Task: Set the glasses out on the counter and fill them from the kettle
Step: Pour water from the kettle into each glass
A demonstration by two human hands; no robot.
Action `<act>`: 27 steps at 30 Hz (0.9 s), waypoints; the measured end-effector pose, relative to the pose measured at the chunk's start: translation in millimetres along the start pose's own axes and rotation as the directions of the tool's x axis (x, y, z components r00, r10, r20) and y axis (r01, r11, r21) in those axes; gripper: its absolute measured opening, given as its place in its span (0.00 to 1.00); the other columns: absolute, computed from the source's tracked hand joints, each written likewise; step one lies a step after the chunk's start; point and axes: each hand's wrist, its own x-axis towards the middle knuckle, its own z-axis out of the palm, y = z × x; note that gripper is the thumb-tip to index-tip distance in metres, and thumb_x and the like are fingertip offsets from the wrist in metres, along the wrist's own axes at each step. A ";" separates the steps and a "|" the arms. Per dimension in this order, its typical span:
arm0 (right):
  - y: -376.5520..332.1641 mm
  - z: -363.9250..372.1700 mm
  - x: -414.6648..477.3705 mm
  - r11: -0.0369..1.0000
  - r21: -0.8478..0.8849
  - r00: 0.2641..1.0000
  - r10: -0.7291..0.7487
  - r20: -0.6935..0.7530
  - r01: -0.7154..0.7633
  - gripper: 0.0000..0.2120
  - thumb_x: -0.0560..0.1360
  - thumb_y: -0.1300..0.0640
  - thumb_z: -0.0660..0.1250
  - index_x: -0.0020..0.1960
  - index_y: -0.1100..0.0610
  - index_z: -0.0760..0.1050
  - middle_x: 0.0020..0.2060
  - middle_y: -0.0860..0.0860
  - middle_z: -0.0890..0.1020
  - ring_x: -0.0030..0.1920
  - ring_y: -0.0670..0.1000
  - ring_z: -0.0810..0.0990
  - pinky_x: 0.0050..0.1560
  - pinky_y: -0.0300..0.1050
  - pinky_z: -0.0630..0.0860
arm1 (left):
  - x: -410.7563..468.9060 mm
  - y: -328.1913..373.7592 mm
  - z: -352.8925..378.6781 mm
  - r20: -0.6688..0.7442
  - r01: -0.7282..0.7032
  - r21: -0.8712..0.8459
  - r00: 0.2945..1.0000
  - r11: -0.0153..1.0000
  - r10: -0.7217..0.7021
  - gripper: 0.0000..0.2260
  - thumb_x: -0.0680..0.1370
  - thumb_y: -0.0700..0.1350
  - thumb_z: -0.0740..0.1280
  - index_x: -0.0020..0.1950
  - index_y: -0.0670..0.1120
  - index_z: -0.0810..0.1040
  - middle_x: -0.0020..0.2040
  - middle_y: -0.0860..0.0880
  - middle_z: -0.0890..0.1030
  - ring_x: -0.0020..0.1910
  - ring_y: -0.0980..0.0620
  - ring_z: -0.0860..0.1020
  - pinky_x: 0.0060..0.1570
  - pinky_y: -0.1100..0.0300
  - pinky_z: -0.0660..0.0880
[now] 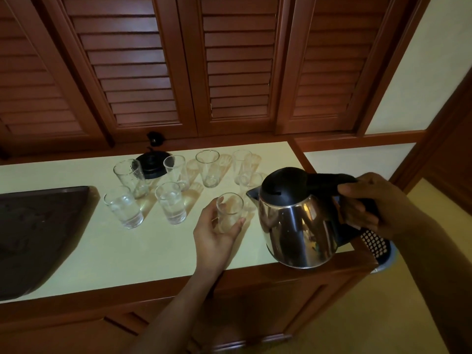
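So we had the pale table (158, 251) under us with a dark tray (38, 226) off at the left edge and the kettle's black base (150, 164) sitting at the back. Biggest thing in play was the kettle (298, 226), steel body, black lid, held up over the table's right front corner with its spout pointing left. Our right hand (367, 203) was clenched around its black handle, which seemed the only sane place to grab it. It looked heavy with water sloshing inside, and we guessed the steel could be hot.

Then the glasses. Seven stood behind in a loose cluster, and the two front ones (122, 208) (172, 203) looked to have water in them already; the rest looked empty, though it was hard to tell.

Our left hand (217, 233) was wrapped around a small empty glass (229, 213) low on its side, just left of the spout and below it. Thin, slick, breakable stuff, so we figured a firm low grip was right.
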 end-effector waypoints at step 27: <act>-88.2 64.8 28.7 0.809 -0.543 0.973 0.209 -0.093 -0.226 0.21 0.70 0.46 0.71 0.29 0.61 0.70 0.19 0.52 0.70 0.18 0.49 0.66 0.24 0.37 0.69 | 0.3 0.1 0.4 0.015 -0.061 -0.014 0.998 0.998 0.061 0.27 0.72 0.40 0.82 0.69 0.47 0.79 0.61 0.55 0.83 0.61 0.59 0.81 0.59 0.66 0.78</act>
